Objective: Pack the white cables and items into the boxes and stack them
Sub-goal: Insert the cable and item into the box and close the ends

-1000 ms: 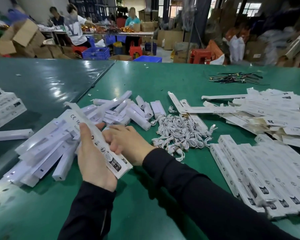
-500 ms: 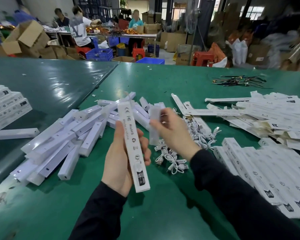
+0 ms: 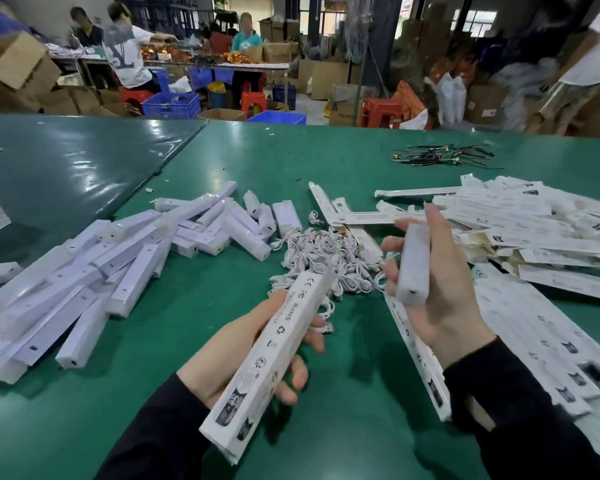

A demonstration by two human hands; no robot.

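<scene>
My left hand (image 3: 243, 355) grips a long white printed box (image 3: 271, 355) above the green table, its far end tilted up to the right. My right hand (image 3: 440, 289) holds a white bar-shaped item (image 3: 413, 265) upright, to the right of the box and apart from it. Between and behind the hands lies a heap of coiled white cables (image 3: 326, 258). A pile of wrapped white bar items (image 3: 118, 258) covers the left side. Flat folded boxes (image 3: 520, 320) lie in a row on the right.
More loose white box blanks (image 3: 534, 223) are heaped at the far right. A bundle of dark wires (image 3: 440, 157) lies near the table's far edge. A darker table (image 3: 66, 161) adjoins on the left. People work among cardboard boxes and blue crates (image 3: 170, 103) behind.
Both hands lifted from the left pile and came toward me. The left hand swung the box to tilt rightward; the right hand picked up a white item and carried it right.
</scene>
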